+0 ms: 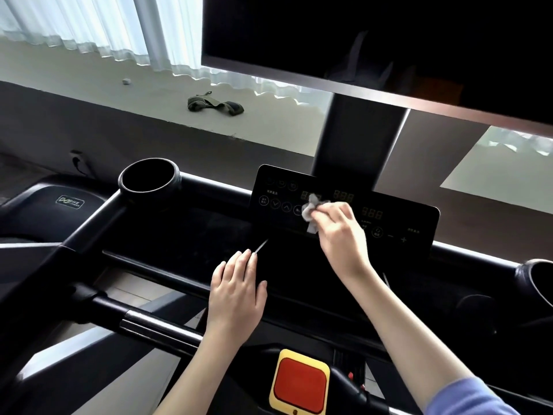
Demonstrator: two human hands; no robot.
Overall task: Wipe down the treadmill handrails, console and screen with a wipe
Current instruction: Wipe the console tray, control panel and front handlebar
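A black treadmill console panel point(398, 223) with lit red digits and touch buttons slopes up in the middle of the view. My right hand point(338, 226) pinches a crumpled white wipe point(309, 212) and presses it on the panel's left-middle part. My left hand point(236, 292) lies flat with straight fingers on the black tray point(185, 232) below the panel. Above, the large dark screen point(374, 40) stands on its post. A black handrail bar point(155, 323) with a metal band runs at the lower left.
A black cup holder point(149, 181) sits at the console's left, another point(538, 280) at the right edge. A yellow-framed red stop button point(300, 381) is at the bottom middle. Beyond lie a ledge with a grey strap point(214, 103) and white curtains.
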